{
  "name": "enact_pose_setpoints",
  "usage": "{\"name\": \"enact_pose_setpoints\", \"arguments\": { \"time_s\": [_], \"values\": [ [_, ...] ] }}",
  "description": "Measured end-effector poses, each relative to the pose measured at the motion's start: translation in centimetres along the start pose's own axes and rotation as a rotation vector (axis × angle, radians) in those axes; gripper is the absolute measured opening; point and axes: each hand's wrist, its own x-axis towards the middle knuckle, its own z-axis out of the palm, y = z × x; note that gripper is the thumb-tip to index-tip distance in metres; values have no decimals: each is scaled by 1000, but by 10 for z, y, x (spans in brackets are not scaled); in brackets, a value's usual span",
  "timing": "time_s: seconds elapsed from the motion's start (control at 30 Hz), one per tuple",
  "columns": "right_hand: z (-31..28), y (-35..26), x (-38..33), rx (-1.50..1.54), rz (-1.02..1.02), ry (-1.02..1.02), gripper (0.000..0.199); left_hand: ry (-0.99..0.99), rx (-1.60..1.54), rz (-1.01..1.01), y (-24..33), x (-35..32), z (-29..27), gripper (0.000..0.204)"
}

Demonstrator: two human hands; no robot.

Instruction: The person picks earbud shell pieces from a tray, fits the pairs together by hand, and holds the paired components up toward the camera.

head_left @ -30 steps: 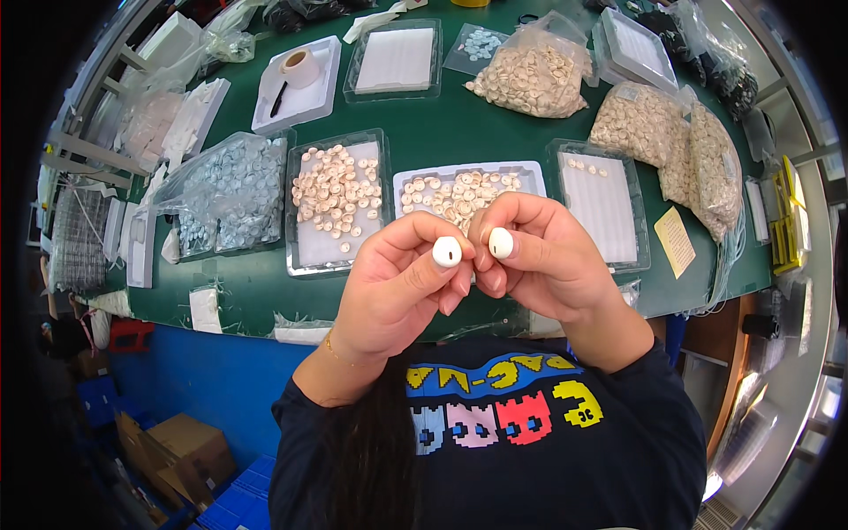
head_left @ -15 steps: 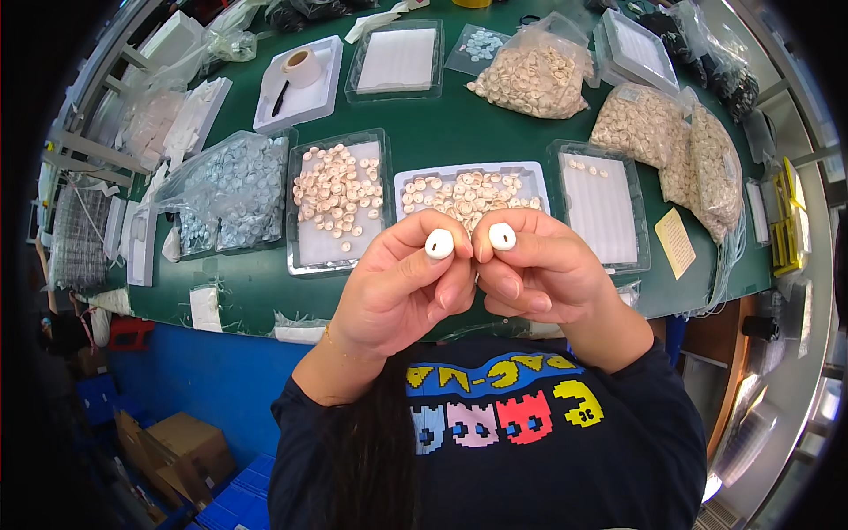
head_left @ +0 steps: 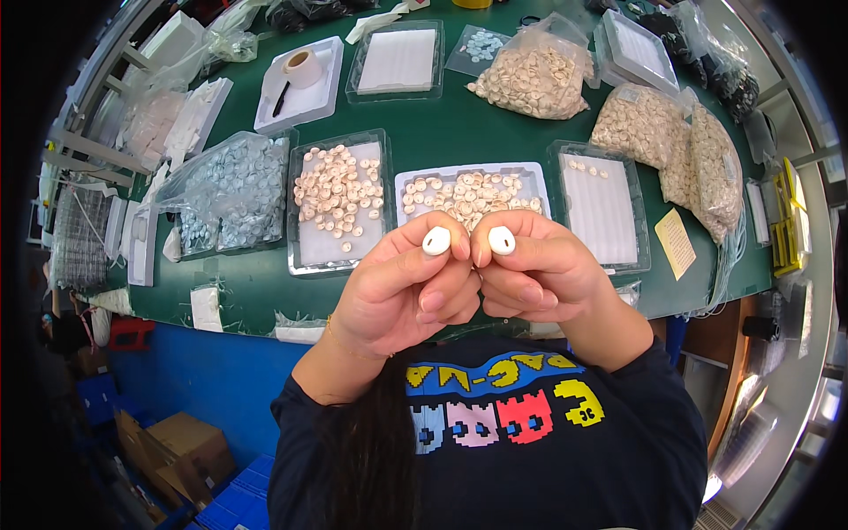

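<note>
Side by side above the table's near edge, my left hand (head_left: 384,287) and my right hand (head_left: 561,274) almost touch at the fingertips. Each one pinches a small, rounded white earbud shell between thumb and forefinger. On the left earbud shell (head_left: 435,240) and the right earbud shell (head_left: 502,240) a dark slot shows. The other fingers are curled in beneath. Just beyond my hands lies a white tray (head_left: 541,184) with many loose cream-coloured round pieces (head_left: 473,192), partly covered by my fingers.
Left of it, a clear tray (head_left: 318,240) holds more cream pieces, beside a bag of pale blue pieces (head_left: 234,208). To the right stands a lined tray (head_left: 601,216) with several pieces. Bulging bags of beige pieces (head_left: 534,79) sit farther back, near a tape roll (head_left: 302,69).
Both earbud shells have turned slightly in my fingers. My lower fingers have curled in closer. The trays and bags have stayed in place.
</note>
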Motion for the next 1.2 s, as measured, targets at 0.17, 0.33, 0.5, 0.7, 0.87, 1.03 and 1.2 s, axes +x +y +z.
{"name": "enact_pose_setpoints", "arguments": {
  "time_s": [0.17,0.33,0.5,0.7,0.87,1.03,1.2],
  "values": [
    [-5,1,1,32,9,-56,20,3,-18,-8,-1,1,1,17],
    [-8,1,2,49,14,-110,21,-23,-35,-2,-2,1,-1,17],
    [-5,1,1,33,-1,-102,21,-23,-49,-3,-2,1,-1,17],
    [1,-8,-3,-351,-193,115,18,109,63,11,-1,-1,-4,17],
    [-2,-5,4,-1390,-540,477,12,355,292,-18,-7,6,-27,15],
    [-22,-7,14,-1733,-574,546,16,370,-9,-11,2,0,-67,26],
    [-62,-12,2,-1868,-343,673,14,676,642,315,36,-9,-109,24]
  ]
}}
